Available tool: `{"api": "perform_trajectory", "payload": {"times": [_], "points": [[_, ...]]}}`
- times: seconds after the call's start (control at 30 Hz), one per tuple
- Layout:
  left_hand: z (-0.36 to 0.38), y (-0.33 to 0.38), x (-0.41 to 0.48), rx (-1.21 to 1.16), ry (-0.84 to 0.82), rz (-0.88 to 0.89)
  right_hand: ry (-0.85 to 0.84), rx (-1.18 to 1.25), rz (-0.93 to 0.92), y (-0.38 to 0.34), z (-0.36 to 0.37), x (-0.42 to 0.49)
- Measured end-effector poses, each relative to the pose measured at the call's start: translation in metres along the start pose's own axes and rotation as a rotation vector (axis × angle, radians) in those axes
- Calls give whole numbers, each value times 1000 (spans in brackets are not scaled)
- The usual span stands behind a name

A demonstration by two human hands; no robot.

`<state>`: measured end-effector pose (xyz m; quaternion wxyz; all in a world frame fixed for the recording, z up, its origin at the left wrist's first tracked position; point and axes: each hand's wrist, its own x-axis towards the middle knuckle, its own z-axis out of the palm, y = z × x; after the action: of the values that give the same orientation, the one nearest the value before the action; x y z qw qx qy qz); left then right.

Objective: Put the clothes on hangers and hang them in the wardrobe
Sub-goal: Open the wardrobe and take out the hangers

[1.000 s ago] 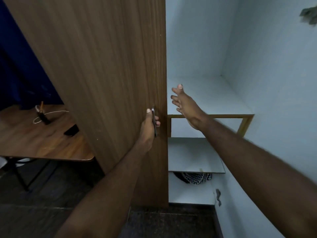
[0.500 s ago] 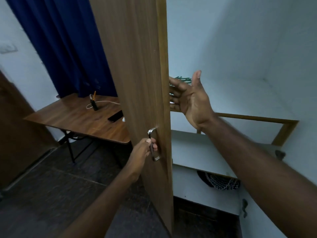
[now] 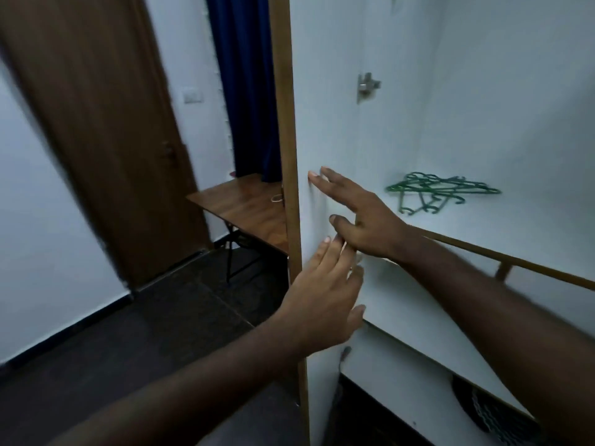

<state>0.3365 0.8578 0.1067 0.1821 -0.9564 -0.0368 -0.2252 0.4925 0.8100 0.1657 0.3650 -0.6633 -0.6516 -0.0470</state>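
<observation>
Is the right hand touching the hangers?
Apart. The head view shows the right hand at the door, with bare shelf between it and the hangers.

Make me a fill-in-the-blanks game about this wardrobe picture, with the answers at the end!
1. The hangers lying on the wardrobe shelf are coloured ____.
2. Both the left hand and the right hand are open and hold ____.
3. The curtain behind the wooden table is dark ____.

Answers: green; nothing; blue
</observation>
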Motion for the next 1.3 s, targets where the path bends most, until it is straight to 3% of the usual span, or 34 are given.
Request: {"api": "perform_trajectory", "payload": {"times": [0.13,0.27,0.47,0.67,0.97,1.1,1.3], "points": [[17,-29,11,171,-335,-360,32,-361,-248,46,13,62],[52,-70,10,267,-405,-527,56,-590,-286,80,25,116],[95,-120,14,307,-389,-687,24,-583,-344,115,48,158],[116,-116,15,364,-343,-696,110,-566,-468,138,55,164],[126,-93,41,287,-246,-795,-32,-510,-521,148,40,157],[132,-84,87,199,-117,-639,-177,-557,-474,180,16,138],[168,-65,194,-73,38,-406,-173,-716,-193,271,-48,97]]}}
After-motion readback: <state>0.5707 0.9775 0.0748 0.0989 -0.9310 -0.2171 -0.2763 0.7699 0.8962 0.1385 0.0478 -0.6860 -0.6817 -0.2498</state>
